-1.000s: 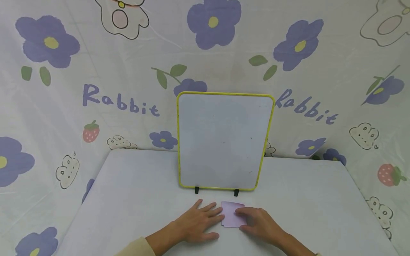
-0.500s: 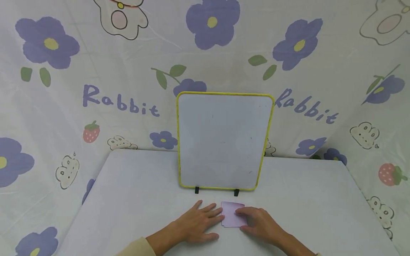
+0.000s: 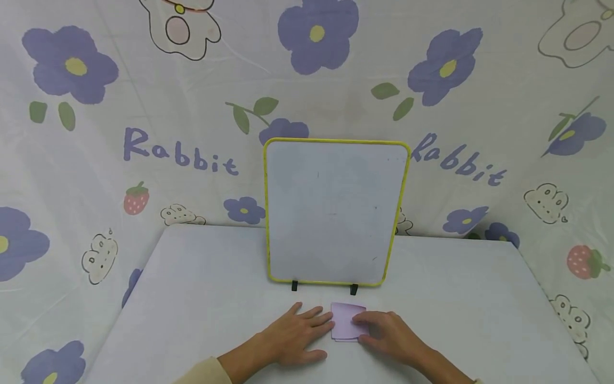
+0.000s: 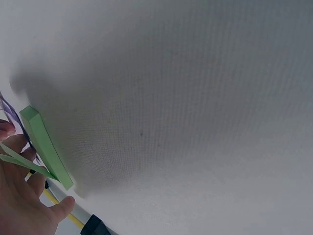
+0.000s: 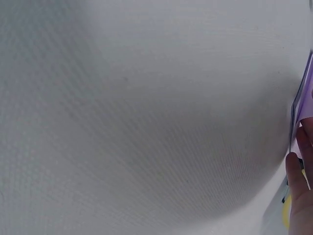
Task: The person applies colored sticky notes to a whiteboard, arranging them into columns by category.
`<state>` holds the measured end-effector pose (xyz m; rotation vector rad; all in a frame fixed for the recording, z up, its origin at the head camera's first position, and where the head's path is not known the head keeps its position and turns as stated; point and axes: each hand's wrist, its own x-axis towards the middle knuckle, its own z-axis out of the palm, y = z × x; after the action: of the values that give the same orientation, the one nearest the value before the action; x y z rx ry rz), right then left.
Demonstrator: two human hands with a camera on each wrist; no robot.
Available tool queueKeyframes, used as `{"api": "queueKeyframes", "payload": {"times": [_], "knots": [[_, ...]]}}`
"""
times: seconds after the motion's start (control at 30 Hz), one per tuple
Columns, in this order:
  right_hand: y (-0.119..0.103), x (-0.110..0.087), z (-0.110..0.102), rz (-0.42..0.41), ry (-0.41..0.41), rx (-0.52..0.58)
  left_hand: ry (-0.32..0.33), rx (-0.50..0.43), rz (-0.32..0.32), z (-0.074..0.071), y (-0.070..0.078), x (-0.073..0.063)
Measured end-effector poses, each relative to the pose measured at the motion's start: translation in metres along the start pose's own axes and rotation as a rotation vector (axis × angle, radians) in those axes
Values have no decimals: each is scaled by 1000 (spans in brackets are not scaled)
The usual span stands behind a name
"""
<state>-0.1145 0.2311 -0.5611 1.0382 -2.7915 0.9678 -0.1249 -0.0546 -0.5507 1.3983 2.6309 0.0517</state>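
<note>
A squarish purple sheet of paper (image 3: 345, 321) lies on a slightly offset paler layer in front of the whiteboard in the head view. Fingers spread, my left hand (image 3: 299, 335) lies flat on the table, its fingertips at the paper's left edge. My right hand (image 3: 388, 336) pinches the paper's right side, forefinger on top and thumb at the lower right corner. In the right wrist view the purple paper (image 5: 305, 105) bends up at the fingers. A green slab with thin green strips (image 4: 46, 147) shows beside the left hand only in the left wrist view.
A yellow-framed whiteboard (image 3: 336, 213) stands on two black feet (image 3: 354, 289) just beyond the hands. White covering spreads over the table (image 3: 206, 277). Behind hangs a cloth backdrop (image 3: 192, 96) printed with flowers and rabbits.
The paper's lower edge has shifted up slightly, so more of the pale layer under it shows. Both hands stay almost where they were.
</note>
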Motion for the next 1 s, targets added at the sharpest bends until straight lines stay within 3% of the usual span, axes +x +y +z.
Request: {"api": "queueKeyframes", "payload": {"times": [0.2, 0.6, 1.0], "knots": [[2, 0, -1, 25, -28, 54, 5, -6, -2, 1, 0, 0], [-3, 3, 2, 9, 56, 47, -7, -34, -12, -1, 0, -2], [-7, 4, 3, 93, 74, 37, 16, -23, 0, 2, -2, -7]]}}
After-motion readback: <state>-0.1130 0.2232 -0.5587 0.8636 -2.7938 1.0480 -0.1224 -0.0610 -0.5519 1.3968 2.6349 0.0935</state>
